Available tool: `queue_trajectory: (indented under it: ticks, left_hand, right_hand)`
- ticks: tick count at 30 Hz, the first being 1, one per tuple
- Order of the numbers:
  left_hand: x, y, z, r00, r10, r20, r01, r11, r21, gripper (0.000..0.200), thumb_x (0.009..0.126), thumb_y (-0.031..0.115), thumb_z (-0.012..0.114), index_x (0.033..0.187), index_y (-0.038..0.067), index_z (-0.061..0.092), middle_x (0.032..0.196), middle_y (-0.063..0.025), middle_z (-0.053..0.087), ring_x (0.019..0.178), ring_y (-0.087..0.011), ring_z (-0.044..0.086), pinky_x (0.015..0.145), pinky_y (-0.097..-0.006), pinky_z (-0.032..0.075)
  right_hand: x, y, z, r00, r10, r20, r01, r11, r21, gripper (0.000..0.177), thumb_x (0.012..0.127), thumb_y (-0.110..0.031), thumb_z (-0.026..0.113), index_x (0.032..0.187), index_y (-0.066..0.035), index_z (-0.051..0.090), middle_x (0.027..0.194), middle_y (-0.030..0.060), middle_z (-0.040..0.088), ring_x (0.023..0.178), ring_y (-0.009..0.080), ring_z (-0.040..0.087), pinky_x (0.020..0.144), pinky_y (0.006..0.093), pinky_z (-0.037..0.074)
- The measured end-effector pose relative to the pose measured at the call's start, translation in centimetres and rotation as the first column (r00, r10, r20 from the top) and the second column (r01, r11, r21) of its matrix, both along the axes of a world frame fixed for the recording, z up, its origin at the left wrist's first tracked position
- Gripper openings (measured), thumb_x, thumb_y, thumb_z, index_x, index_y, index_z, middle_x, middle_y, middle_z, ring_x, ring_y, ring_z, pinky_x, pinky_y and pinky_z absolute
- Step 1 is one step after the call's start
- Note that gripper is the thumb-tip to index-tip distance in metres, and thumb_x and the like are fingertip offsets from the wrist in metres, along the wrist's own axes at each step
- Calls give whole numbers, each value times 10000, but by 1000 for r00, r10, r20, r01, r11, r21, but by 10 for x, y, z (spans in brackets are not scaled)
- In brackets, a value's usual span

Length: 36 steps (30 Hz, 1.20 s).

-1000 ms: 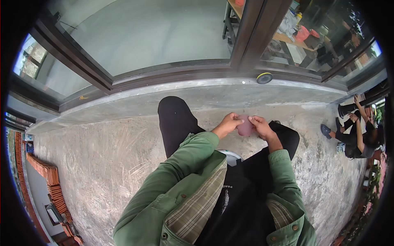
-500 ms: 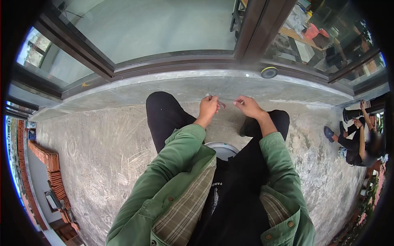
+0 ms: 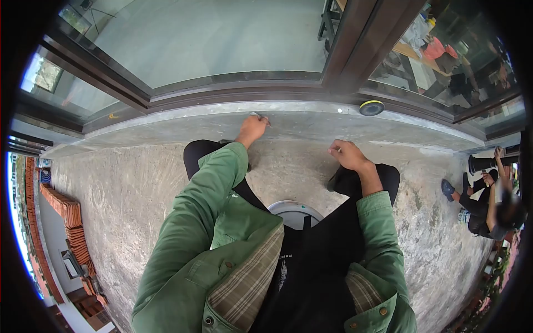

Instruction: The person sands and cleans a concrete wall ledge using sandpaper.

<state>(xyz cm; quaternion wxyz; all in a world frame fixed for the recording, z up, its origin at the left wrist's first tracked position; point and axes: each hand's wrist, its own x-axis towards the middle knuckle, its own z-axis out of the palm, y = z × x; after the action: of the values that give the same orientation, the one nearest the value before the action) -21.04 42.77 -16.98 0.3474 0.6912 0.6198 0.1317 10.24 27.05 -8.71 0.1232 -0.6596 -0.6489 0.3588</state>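
My left hand [image 3: 253,129] is at the front face of the low concrete ledge [image 3: 300,123], just below its upper edge. Its fingers are closed in a pinch around something small and thin, too small to name. Farther right, my right hand [image 3: 350,155] hovers above my right knee, apart from the ledge. Its fingers are curled in, and nothing shows between them. A round black pad with a yellow rim [image 3: 371,107] rests on the ledge top, up and to the right of both hands. Beside it lies a small white spot [image 3: 340,110].
Brown-framed glass panels [image 3: 239,91] rise behind the ledge. Between my legs is a round whitish seat or lid [image 3: 294,208]. Another person [image 3: 483,202] sits at the far right on the concrete floor [image 3: 139,211]. Stacked orange tiles [image 3: 69,213] stand at the left.
My left hand has moved left and up to the ledge face. My right hand has drawn back slightly right and down, its fingers more curled. The hands are farther apart.
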Motion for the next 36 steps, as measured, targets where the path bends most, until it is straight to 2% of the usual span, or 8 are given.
queue_trajectory:
  ticks: [7,14,16,19,26,29,32,36]
  left_hand:
    - [54,-13,13,985,-150,-79,157,983,94,357,915,380,524,902,76,710,909,-203,684,908,-402,647,806,-492,507]
    - [20,-12,-6,995,-1,-100,17,987,159,358,919,369,525,945,55,694,903,-200,689,881,-403,653,794,-502,511]
    - [16,-14,0,984,-77,-159,98,987,130,356,930,359,513,957,53,694,906,-203,688,875,-409,650,795,-506,509]
    - [36,-17,13,996,-86,32,83,994,72,345,938,338,508,970,48,691,925,-214,682,880,-417,644,799,-510,506]
    - [74,-15,-8,971,-229,73,215,963,162,342,936,328,515,952,38,695,887,-207,683,895,-417,639,820,-482,501]
    - [68,-10,-9,992,-124,17,122,990,70,324,936,300,505,976,46,703,898,-204,686,908,-417,638,833,-469,499]
    - [44,-12,4,969,20,246,-36,997,63,311,899,239,503,939,2,700,883,-244,681,918,-404,651,819,-470,512]
    - [19,-3,-5,943,214,253,-188,974,-124,286,913,198,539,1020,-28,679,916,-233,696,835,-281,706,714,-385,540]
  right_hand:
    - [-27,36,-14,994,94,53,-93,996,-19,257,910,-247,616,975,0,644,919,176,688,873,338,654,786,403,501]
    - [-53,65,-37,973,230,21,-226,968,-108,258,909,-249,608,999,-10,643,965,178,682,929,342,645,817,407,495]
    - [-58,70,-42,965,262,26,-257,959,-117,258,908,-249,608,996,-10,642,965,179,681,934,343,645,820,411,494]
    - [-71,62,-50,945,326,8,-325,943,-71,248,907,-240,603,987,-9,641,967,180,680,938,347,643,825,417,493]
    - [-64,50,-51,933,351,-80,-357,931,-74,229,899,-220,606,978,-8,643,961,194,675,937,355,642,825,421,493]
    - [-54,52,-49,950,309,-39,-311,949,-54,225,899,-220,606,973,-11,643,957,197,674,937,357,640,825,423,492]
    - [-48,55,-55,948,314,-46,-316,946,-69,227,900,-225,603,962,-10,641,953,197,673,939,362,637,825,426,491]
    - [-69,65,-52,892,452,-14,-450,884,-124,241,898,-241,600,950,-9,638,932,191,670,934,367,635,821,434,490]
